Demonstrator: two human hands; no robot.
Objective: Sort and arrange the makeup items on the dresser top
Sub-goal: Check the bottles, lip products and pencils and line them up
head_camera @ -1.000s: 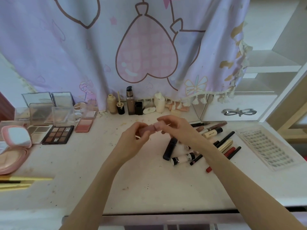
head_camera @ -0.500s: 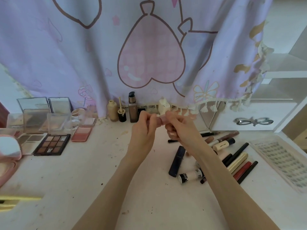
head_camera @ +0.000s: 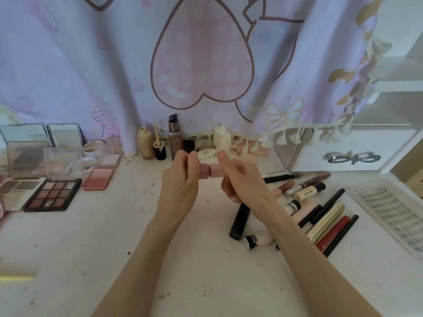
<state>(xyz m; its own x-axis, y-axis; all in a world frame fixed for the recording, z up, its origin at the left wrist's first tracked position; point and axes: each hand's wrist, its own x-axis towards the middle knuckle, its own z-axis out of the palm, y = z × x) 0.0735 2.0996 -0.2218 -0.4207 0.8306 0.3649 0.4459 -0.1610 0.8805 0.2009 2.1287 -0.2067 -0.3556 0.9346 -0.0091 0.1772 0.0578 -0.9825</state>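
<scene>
- Far left on the counter (head_camera: 114, 259): open eyeshadow palettes; the dark twelve-pan palette (head_camera: 53, 195) lies flat, a paler palette (head_camera: 19, 192) just beside it on its left, clear lids standing behind.
- Next right: pink blush compact (head_camera: 98, 178), lid raised, near the curtain (head_camera: 68, 72).
- Back row under the curtain hem: beige bottle (head_camera: 144, 143), small black pot with a stick in it (head_camera: 159, 150), brown pump bottle (head_camera: 174, 141), cream-coloured jar (head_camera: 222, 140), all upright.
- My left hand (head_camera: 180, 181): raised above the counter, fingers curled, pinching the darker pink half of a small pink tube (head_camera: 210, 171).
- The pink tube sits level between both hands, in the air in front of the back row; a seam shows at its middle. Cannot tell whether the halves are fully joined.
- My right hand (head_camera: 242, 179): fingers curled round the lighter pink half of the tube.
- Right of my right forearm: loose pile of lip tubes and pencils, including a black tube (head_camera: 239, 221), a gold tube (head_camera: 326, 222) and a red pencil (head_camera: 333, 233), lying at mixed angles.
- Far right: flat tray of false lashes (head_camera: 393, 216), apart from the pile.
</scene>
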